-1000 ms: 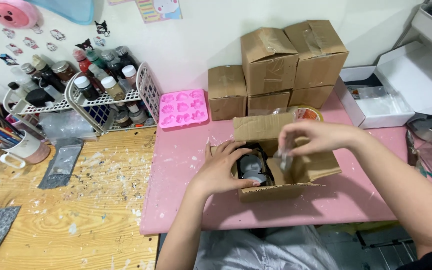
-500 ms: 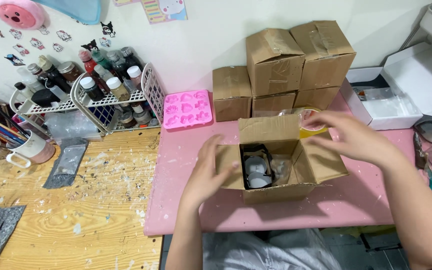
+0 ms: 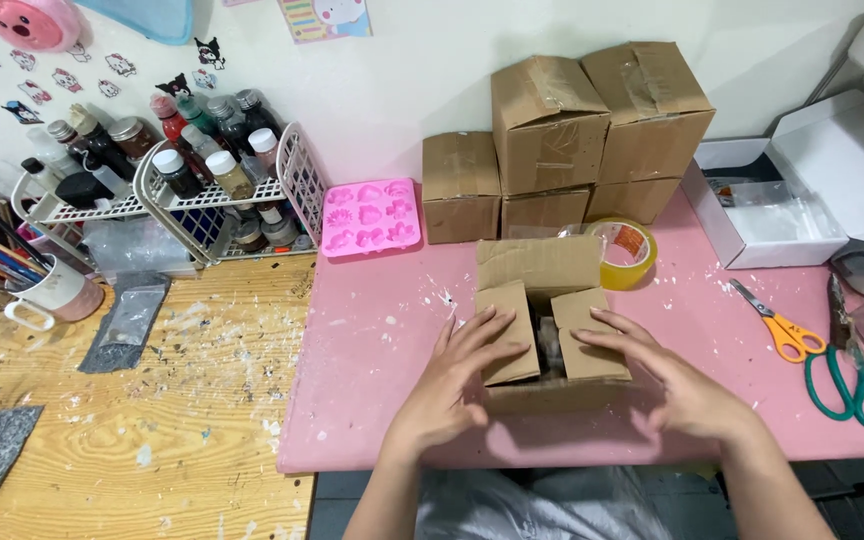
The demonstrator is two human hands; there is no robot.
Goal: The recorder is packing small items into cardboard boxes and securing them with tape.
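On the pink table (image 3: 372, 330), lower centre of the frame, sits the small cardboard box (image 3: 550, 335) that half a second earlier stood open with dark items showing inside. Now its two side flaps are folded inward and nearly meet, leaving only a narrow dark slit; the far flap still stands up toward the wall. The box is closer to shut. Its long axis runs left to right across the frame, opening facing up. The left hand (image 3: 457, 385) lies flat, fingers spread, pressing the left flap. The right hand (image 3: 667, 375) presses the right flap likewise; neither hand clasps anything. A tape roll (image 3: 624, 252) lies just behind.
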